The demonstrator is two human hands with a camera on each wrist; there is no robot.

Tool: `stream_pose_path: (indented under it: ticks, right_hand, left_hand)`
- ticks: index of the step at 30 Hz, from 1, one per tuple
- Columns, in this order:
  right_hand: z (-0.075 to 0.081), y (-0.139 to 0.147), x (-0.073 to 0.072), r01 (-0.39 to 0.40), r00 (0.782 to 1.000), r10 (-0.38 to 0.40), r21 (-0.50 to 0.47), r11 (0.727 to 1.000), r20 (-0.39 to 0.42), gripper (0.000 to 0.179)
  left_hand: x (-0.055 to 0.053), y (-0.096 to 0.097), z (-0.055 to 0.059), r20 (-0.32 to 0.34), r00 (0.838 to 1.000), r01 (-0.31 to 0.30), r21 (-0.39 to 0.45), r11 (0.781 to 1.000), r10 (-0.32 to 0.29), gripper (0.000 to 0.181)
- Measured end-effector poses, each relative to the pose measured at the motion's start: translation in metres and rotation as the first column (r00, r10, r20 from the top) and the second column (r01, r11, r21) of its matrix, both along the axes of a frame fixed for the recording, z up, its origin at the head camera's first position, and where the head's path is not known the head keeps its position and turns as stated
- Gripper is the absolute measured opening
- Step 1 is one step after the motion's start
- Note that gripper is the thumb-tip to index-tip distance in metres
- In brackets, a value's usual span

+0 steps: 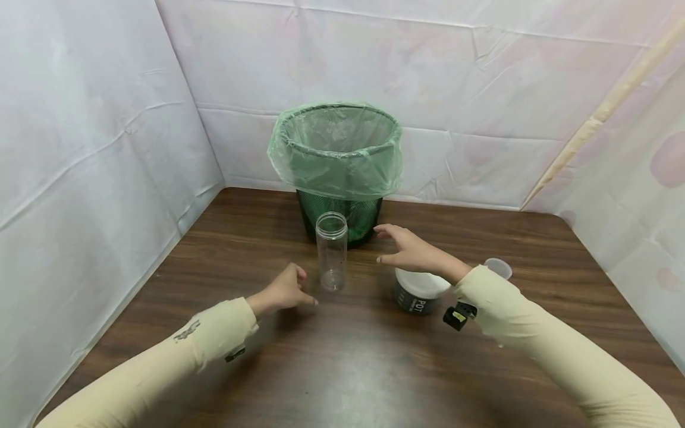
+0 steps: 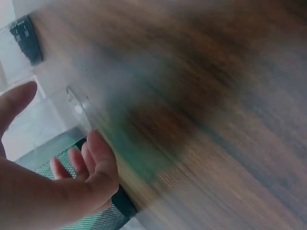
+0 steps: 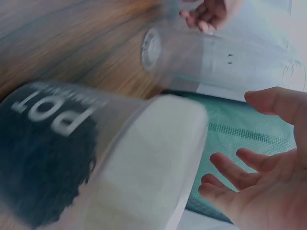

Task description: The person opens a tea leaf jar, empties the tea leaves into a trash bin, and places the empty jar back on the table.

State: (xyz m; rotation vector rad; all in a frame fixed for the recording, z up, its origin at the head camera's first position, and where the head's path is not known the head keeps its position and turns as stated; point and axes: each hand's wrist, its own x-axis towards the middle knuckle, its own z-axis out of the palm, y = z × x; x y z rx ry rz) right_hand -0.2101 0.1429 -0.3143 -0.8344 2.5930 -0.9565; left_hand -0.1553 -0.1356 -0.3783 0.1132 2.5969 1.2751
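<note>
A clear, lidless plastic jar [image 1: 332,261] stands upright on the wooden table in the head view. Just left of it is my left hand [image 1: 283,288], fingers relaxed and holding nothing; a gap separates hand and jar. On the jar's other side, my right hand [image 1: 412,249] hovers with thumb and fingers spread, also holding nothing. Below that hand sits a white-topped tub [image 1: 420,291] with a dark band lettered "POT". In the right wrist view the tub [image 3: 144,153] looms close, beside the spread fingers, with the jar [image 3: 201,55] beyond.
Behind the jar stands a green mesh bin [image 1: 339,214] lined with a thin green bag [image 1: 337,172]. A small translucent round lid [image 1: 499,268] lies near my right forearm. White draped sheets [image 1: 342,59] enclose the table [image 1: 321,368] at the back and sides.
</note>
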Motion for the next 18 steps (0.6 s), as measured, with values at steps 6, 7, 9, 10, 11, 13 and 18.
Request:
stream_pose_path:
  ticks: [6, 7, 9, 10, 11, 13, 18]
  right_hand:
    - [-0.003, 0.022, 0.005, 0.002, 0.998, 0.001, 0.056, 0.998, -0.059, 0.061]
    - [-0.003, 0.026, 0.006, 0.002, 0.998, 0.002, 0.065, 0.998, -0.068, 0.06]
    - [-0.005, 0.032, 0.009, 0.006, 0.996, 0.002, 0.087, 0.996, -0.084, 0.059]
    - [-0.006, 0.035, 0.01, 0.011, 0.996, -0.002, 0.097, 0.995, -0.093, 0.059]
    - [-0.007, 0.037, 0.011, 0.018, 0.994, -0.006, 0.111, 0.994, -0.106, 0.06]
    - [-0.009, 0.04, 0.014, 0.042, 0.99, -0.021, 0.148, 0.988, -0.136, 0.064]
    - [-0.016, 0.044, 0.022, 0.122, 0.973, -0.068, 0.24, 0.963, -0.22, 0.077]
  left_hand:
    - [0.013, 0.011, 0.005, 0.048, 0.986, 0.16, 0.035, 0.987, -0.161, 0.053]
    - [0.015, 0.014, 0.006, 0.055, 0.98, 0.186, 0.056, 0.981, -0.189, 0.055]
    - [0.018, 0.022, 0.008, 0.054, 0.967, 0.243, 0.083, 0.967, -0.247, 0.058]
    - [0.02, 0.026, 0.008, 0.045, 0.96, 0.271, 0.094, 0.958, -0.276, 0.06]
    - [0.021, 0.031, 0.008, 0.031, 0.954, 0.295, 0.103, 0.95, -0.299, 0.062]
    - [0.022, 0.042, 0.008, 0.0, 0.941, 0.335, 0.114, 0.935, -0.337, 0.067]
    - [0.017, 0.076, 0.002, -0.042, 0.945, 0.327, 0.155, 0.932, -0.325, 0.08]
